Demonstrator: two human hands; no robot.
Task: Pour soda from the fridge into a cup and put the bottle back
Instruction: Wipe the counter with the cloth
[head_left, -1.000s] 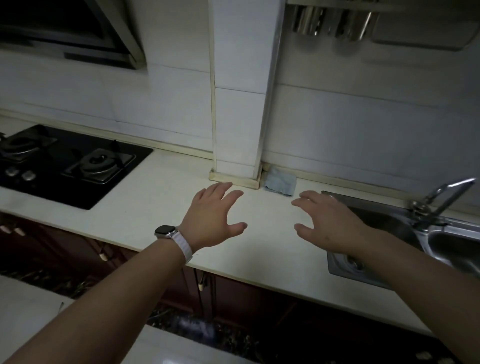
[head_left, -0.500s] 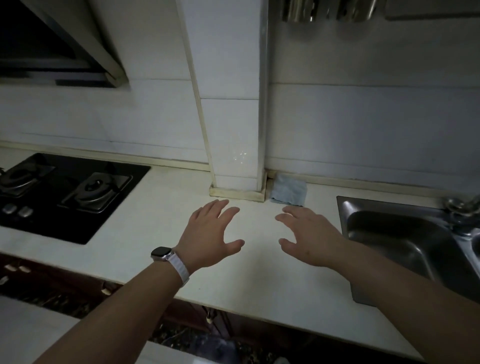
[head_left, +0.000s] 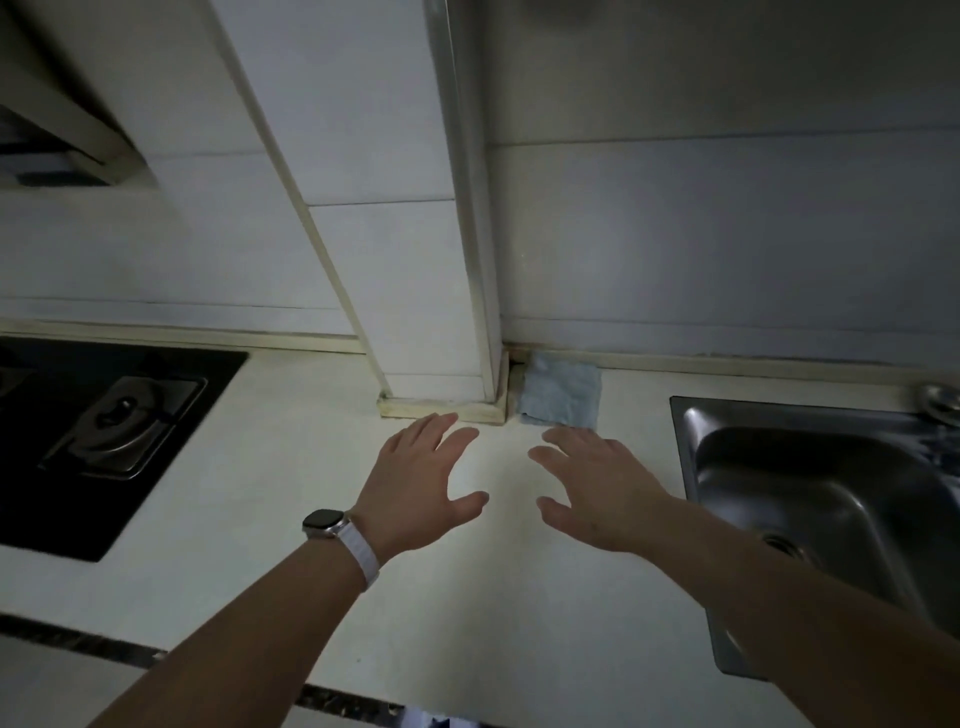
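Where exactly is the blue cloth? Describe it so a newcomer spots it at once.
Start at the white tiled pillar that juts out from the wall onto the countertop. At its base, on the side toward the steel sink, lies the blue cloth, against the back wall. It is the only soft, blue thing on the pale counter, just beyond the right hand.

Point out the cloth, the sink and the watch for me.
cloth (head_left: 562, 396), head view, middle of the blue square.
sink (head_left: 687, 457), head view, left rim.
watch (head_left: 325, 523), head view, its face on the left wrist.
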